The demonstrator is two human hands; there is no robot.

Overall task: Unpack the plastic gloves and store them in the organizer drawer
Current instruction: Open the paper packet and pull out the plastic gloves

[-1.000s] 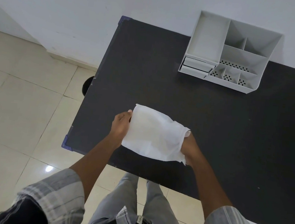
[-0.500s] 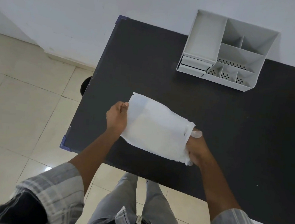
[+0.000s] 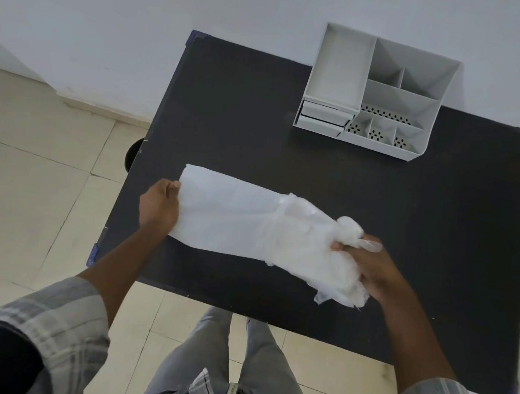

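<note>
Head | left hand [image 3: 158, 207] pinches packet [image 3: 219, 215]; right hand [image 3: 369, 266] grips gloves [image 3: 316, 252], seemingly half out

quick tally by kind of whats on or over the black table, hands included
hands: 2, left hand and right hand
white packet: 1, held at its end by the left hand
bunch of plastic gloves: 1, partly out of the packet, gripped by the right hand
grey organizer: 1, drawers shut
total: 5, all on or above the black table
</note>
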